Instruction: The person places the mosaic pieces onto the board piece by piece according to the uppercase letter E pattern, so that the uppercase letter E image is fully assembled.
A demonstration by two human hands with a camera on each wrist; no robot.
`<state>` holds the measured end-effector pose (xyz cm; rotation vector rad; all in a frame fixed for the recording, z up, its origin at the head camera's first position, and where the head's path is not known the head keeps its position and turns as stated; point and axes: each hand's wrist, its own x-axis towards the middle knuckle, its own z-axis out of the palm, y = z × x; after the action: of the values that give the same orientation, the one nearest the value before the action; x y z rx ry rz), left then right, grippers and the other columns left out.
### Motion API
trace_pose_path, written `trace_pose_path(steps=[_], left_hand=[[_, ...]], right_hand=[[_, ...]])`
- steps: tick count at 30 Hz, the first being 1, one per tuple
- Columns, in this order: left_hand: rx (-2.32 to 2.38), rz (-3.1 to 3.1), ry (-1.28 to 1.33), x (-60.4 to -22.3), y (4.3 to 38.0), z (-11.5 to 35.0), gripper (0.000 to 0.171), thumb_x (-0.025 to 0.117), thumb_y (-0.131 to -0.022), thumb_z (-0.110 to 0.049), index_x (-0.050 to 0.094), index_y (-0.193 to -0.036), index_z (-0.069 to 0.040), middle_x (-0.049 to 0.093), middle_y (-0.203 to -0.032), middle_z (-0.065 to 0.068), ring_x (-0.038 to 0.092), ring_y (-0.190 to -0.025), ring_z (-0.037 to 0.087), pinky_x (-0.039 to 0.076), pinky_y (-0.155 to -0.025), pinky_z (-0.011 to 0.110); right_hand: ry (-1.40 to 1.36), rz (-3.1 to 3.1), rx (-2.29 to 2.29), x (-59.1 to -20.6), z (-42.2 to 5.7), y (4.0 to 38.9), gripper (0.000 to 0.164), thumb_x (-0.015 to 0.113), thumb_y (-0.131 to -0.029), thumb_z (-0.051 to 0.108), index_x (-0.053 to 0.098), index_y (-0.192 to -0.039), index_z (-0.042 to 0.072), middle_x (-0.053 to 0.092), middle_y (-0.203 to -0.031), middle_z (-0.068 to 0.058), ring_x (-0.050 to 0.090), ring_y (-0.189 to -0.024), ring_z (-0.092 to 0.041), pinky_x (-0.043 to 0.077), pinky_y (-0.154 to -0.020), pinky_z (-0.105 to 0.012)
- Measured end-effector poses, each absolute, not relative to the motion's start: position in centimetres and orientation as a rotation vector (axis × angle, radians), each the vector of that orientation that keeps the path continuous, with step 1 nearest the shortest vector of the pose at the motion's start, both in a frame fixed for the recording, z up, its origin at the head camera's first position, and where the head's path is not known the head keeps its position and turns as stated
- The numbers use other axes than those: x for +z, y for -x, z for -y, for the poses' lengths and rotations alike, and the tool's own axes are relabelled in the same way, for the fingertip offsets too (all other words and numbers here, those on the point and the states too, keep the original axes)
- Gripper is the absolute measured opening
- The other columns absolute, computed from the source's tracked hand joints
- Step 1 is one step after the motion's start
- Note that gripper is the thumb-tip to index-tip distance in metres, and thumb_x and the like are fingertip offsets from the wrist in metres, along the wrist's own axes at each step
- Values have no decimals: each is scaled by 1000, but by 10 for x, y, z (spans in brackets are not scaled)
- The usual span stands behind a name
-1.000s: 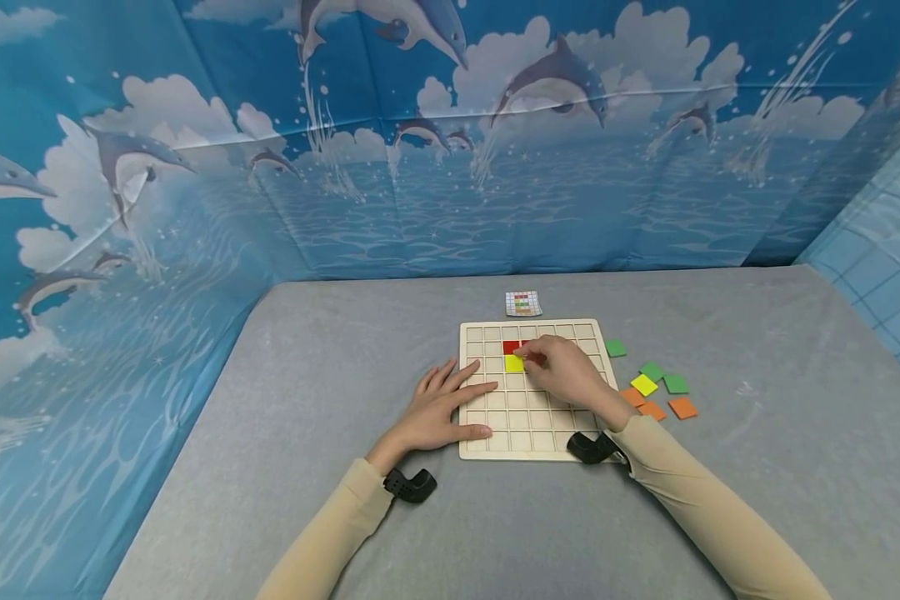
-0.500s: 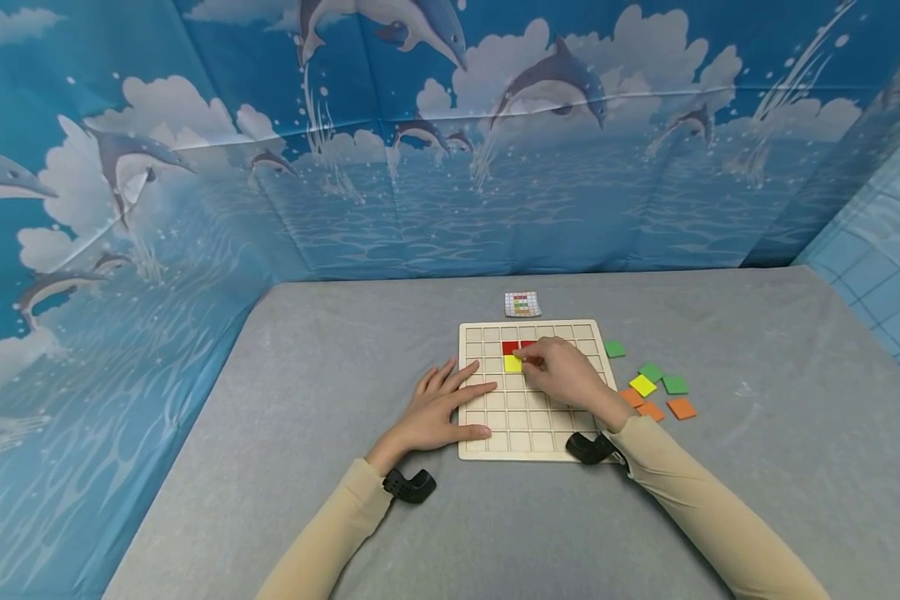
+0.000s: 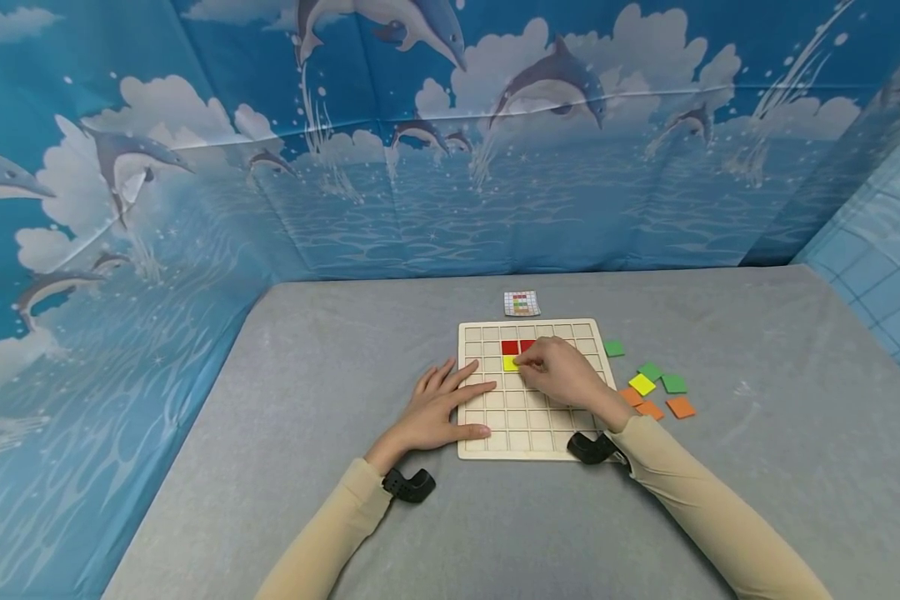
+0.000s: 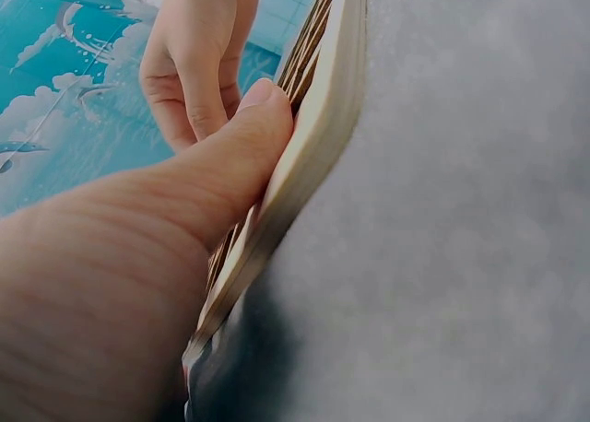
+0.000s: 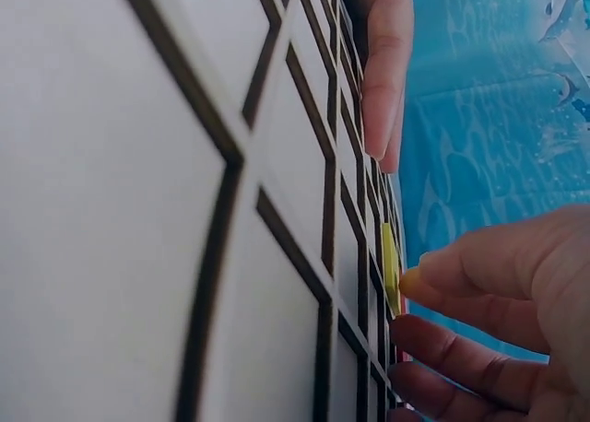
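A square wooden grid board (image 3: pixel 495 450) lies on the grey table. My left hand (image 3: pixel 435 410) rests over its left edge with fingers spread; in the left wrist view the thumb (image 4: pixel 263 118) lies along the board's rim. My right hand (image 3: pixel 558 371) is over the upper middle, fingers curled. Its thumb and fingertips hold a yellow tile (image 3: pixel 510 363) at its right edge; in the right wrist view that yellow tile (image 5: pixel 390 265) stands slightly proud of the grid. Just behind it, a red tile (image 3: pixel 510 347) and a second red tile (image 3: pixel 527 345) sit side by side in cells.
Right of the board lie loose tiles: several orange (image 3: pixel 680 407), several green (image 3: pixel 673 383) and one yellow (image 3: pixel 642 384). A small card with a coloured grid pattern (image 3: pixel 521 303) lies behind the board. A blue dolphin-print curtain (image 3: pixel 450 217) hangs beyond the table.
My right fingertips have shifted slightly left and closed in on the yellow tile's right edge. The left hand stays in place on the board.
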<state>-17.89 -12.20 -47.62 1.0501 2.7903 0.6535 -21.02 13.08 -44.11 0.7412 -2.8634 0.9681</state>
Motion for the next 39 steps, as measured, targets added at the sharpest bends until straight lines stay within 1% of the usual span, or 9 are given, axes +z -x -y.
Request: trace_pose_path(steps=[5,8,13,16,22,26,30,34,39], left_hand=[[645,-2795,-1049,-476,179,121,68,59,-86,-58,37,-147,-34,16,-157,-2,0,-143,28,2,-110,51],[644,-2800,-1055,-476,179,121,68,60,-86,-57,38,-147,-33,16,-157,-1,1,-143,29,2,-110,52],[674,-2803,-1081,-475,179,122,68,62,-86,-54,40,-146,-30,17,-157,1,2,-143,31,3,-109,53],[680,-2799,-1086,-475,179,123,68,62,-86,-54,40,-146,-30,17,-157,1,2,-143,30,2,-109,53],[671,-2799,-1082,-475,179,123,69,61,-86,-55,39,-147,-31,17,-157,1,1,-143,30,1,-110,53],[686,-2794,-1081,-474,178,123,68,61,-87,-54,40,-146,-31,17,-157,2,2,-143,30,2,-109,54],[681,-2791,-1074,-473,177,123,68,61,-86,-55,40,-146,-31,17,-157,2,2,-143,30,2,-109,54],[675,-2792,-1072,-473,177,123,68,61,-86,-54,39,-146,-31,17,-157,2,2,-143,30,2,-109,54],[664,-2790,-1072,-473,177,122,68,61,-87,-54,39,-146,-31,16,-157,1,2,-143,30,2,-109,53]], right_hand=[[-787,2815,1106,-441,-144,209,13,65,-90,9,74,-99,5,65,-90,0,58,-77,-15,48,-70,-36],[-782,2785,1136,-439,-153,209,13,65,-90,8,73,-99,4,65,-90,-1,58,-77,-16,49,-69,-34],[-685,2791,1153,-433,-173,209,16,62,-93,8,72,-102,1,66,-99,-10,60,-83,-22,48,-70,-37],[-610,2812,1147,-430,-185,209,19,60,-94,10,71,-107,0,65,-106,-15,60,-87,-27,47,-70,-40],[-503,2826,1055,-431,-207,208,27,59,-95,13,65,-114,-5,60,-113,-24,58,-92,-36,46,-70,-47],[-448,2885,963,-433,-221,210,36,62,-93,15,60,-120,-8,53,-120,-30,52,-103,-45,43,-80,-57],[-428,2984,885,-432,-230,212,43,63,-92,15,55,-126,-10,49,-124,-33,43,-113,-50,36,-88,-61],[-425,3056,815,-433,-234,213,47,63,-91,16,52,-129,-10,47,-125,-34,39,-114,-50,34,-88,-61],[-433,3078,816,-436,-238,212,39,61,-93,15,58,-125,-8,47,-122,-32,38,-112,-48,34,-86,-61]])
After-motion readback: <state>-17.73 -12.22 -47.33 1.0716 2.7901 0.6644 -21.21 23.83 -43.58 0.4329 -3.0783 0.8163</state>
